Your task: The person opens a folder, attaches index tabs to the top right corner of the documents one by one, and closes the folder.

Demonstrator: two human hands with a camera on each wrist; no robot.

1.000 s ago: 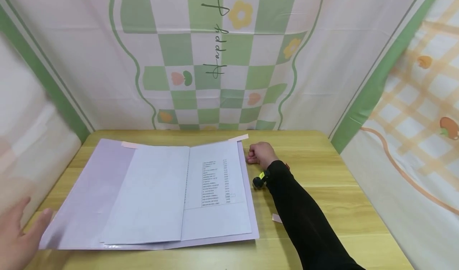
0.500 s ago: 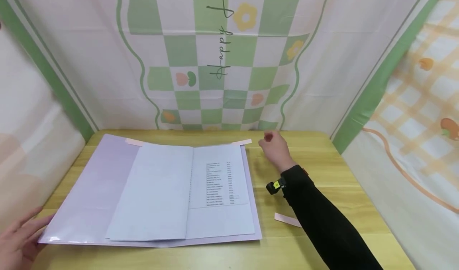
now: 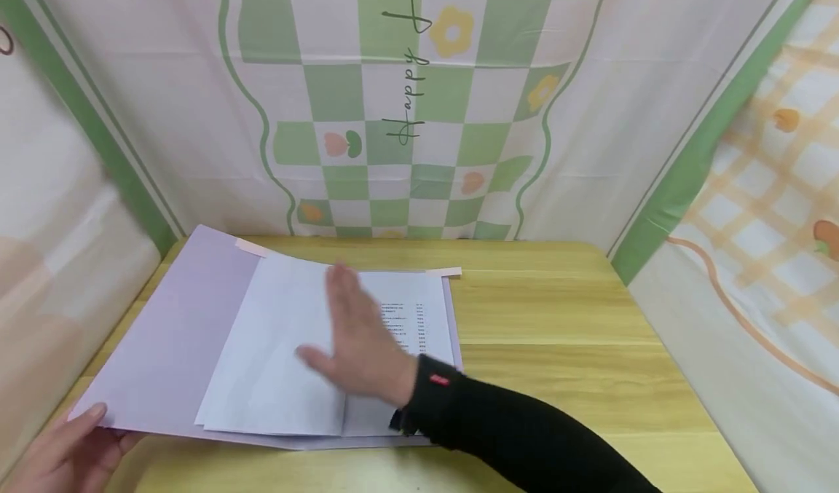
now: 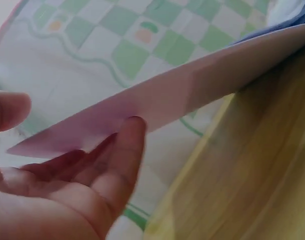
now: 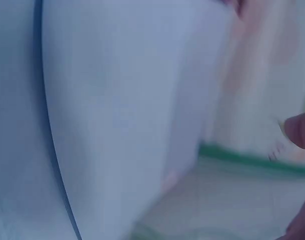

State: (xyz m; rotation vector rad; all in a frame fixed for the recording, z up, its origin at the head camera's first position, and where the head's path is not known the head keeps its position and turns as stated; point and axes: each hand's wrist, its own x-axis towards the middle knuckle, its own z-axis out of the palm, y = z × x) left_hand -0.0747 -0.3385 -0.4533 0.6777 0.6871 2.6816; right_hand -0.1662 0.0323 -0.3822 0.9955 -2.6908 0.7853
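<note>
An open white booklet [image 3: 269, 347] lies on a wide purple cover sheet [image 3: 170, 318], its right page printed with a small table. My left hand [image 3: 72, 453] holds the sheet's near left corner, thumb above and fingers underneath, and that side is raised off the table. The left wrist view shows the fingers [image 4: 130, 145] against the sheet's underside. Blurred by motion, my right hand [image 3: 367, 347] is spread over the middle of the booklet, thumb apart; whether it touches the paper I cannot tell. Pink strips [image 3: 251, 247] stick at the top edge.
A wooden table [image 3: 544, 296] carries everything, with bare wood to the right of the sheet. Patterned cloth [image 3: 419, 114] hangs behind the table's far edge and along both sides. My right sleeve [image 3: 511, 420] crosses the near right part.
My right hand has swept left from the table beside the booklet to over its pages, its fingers now spread. My left hand has taken the cover's corner and lifted it. The loose pink strip is out of sight.
</note>
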